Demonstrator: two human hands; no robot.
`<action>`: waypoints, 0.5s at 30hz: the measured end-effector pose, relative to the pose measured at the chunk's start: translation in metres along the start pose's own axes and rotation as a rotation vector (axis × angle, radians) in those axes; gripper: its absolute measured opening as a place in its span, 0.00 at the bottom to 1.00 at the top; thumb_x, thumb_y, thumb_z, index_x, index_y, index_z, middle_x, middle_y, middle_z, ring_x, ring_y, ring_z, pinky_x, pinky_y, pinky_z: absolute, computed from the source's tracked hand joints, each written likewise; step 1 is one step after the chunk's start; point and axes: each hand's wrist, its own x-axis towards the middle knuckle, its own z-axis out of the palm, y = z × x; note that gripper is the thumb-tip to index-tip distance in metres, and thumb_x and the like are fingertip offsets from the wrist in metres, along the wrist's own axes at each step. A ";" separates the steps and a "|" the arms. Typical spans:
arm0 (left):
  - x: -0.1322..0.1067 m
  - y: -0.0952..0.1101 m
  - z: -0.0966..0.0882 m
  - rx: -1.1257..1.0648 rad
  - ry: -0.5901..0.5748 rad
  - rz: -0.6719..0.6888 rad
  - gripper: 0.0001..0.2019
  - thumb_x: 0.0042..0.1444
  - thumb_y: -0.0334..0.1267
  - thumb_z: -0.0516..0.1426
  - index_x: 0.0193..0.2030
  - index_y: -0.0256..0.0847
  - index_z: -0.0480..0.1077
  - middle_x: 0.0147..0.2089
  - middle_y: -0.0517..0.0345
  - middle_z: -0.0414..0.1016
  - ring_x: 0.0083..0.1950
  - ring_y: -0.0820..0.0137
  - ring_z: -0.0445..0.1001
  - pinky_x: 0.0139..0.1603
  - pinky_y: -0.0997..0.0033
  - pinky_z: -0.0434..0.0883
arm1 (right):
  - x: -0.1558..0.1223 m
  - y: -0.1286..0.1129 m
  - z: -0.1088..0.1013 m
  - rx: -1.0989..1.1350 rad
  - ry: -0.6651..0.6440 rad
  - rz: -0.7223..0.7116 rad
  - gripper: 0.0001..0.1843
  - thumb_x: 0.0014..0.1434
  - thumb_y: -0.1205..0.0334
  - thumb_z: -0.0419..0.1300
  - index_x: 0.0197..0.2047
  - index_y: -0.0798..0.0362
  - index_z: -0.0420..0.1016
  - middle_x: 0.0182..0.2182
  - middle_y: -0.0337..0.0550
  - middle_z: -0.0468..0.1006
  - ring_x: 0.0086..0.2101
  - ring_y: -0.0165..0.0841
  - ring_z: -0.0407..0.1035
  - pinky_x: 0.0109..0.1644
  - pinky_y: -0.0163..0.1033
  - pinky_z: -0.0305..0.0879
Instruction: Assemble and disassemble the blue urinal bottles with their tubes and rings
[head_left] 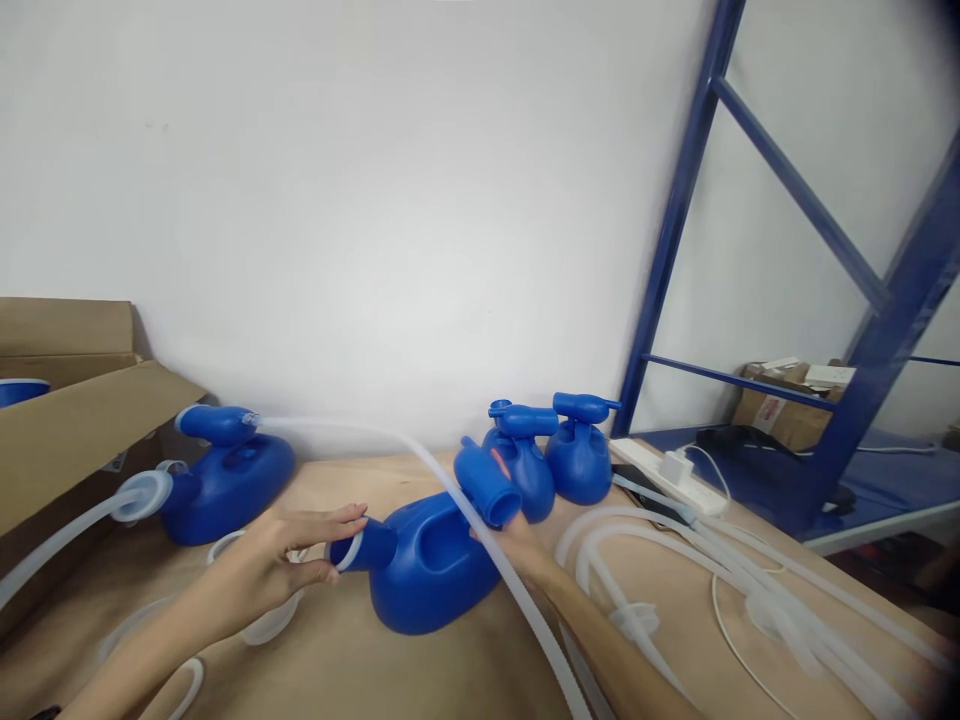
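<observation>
A blue plastic urinal bottle [439, 575] lies on its side in front of me, its open neck facing left. My left hand [300, 550] has its thumb and fingers at the rim of that neck, around the pale ring. At the bottle's rear end, my right hand [521, 550] grips it; most of its fingers are hidden. Above that hand, a blue cylindrical head piece [487, 485] sits by the bottle's top, its open end towards me. I cannot tell whether the right hand also touches it. A translucent hose [480, 525] passes in front of the bottle.
Another blue bottle [232, 485] with hoses attached lies left, beside an open cardboard box [67, 430]. Two more blue bottles stand behind right. Coiled hoses [637, 530], a phone [649, 495] and a power strip [660, 475] lie right, near a blue metal rack [679, 220].
</observation>
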 end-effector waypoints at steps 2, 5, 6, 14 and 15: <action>-0.002 0.000 0.002 -0.031 0.031 0.000 0.21 0.53 0.49 0.68 0.55 0.66 0.80 0.61 0.66 0.79 0.67 0.49 0.74 0.50 0.60 0.84 | -0.001 -0.005 0.001 0.026 -0.060 0.048 0.56 0.43 0.55 0.73 0.74 0.30 0.60 0.49 0.41 0.82 0.53 0.56 0.77 0.57 0.57 0.74; -0.005 0.000 0.011 -0.053 0.049 -0.058 0.22 0.51 0.54 0.69 0.55 0.63 0.81 0.61 0.64 0.80 0.64 0.50 0.77 0.56 0.60 0.81 | -0.004 -0.012 0.003 0.045 -0.082 0.066 0.56 0.44 0.53 0.73 0.75 0.30 0.59 0.53 0.42 0.80 0.59 0.56 0.72 0.63 0.58 0.69; -0.006 0.000 0.016 -0.054 0.067 -0.093 0.25 0.52 0.58 0.68 0.57 0.59 0.81 0.64 0.61 0.78 0.59 0.50 0.81 0.55 0.59 0.82 | -0.005 -0.013 0.004 0.047 -0.081 0.061 0.56 0.44 0.53 0.73 0.75 0.31 0.58 0.54 0.43 0.80 0.60 0.56 0.71 0.64 0.58 0.67; 0.007 0.011 0.029 0.013 0.098 -0.209 0.41 0.56 0.66 0.59 0.68 0.38 0.72 0.69 0.40 0.73 0.35 0.59 0.86 0.44 0.62 0.82 | -0.005 -0.010 0.004 0.020 -0.073 -0.004 0.58 0.44 0.54 0.74 0.76 0.34 0.56 0.53 0.44 0.79 0.55 0.56 0.73 0.67 0.64 0.64; 0.008 0.016 0.027 0.035 0.085 -0.214 0.40 0.57 0.66 0.59 0.67 0.38 0.72 0.68 0.41 0.74 0.33 0.61 0.85 0.43 0.63 0.82 | -0.003 -0.010 0.003 0.022 -0.070 -0.014 0.58 0.44 0.54 0.75 0.76 0.33 0.56 0.54 0.44 0.79 0.56 0.56 0.73 0.67 0.65 0.64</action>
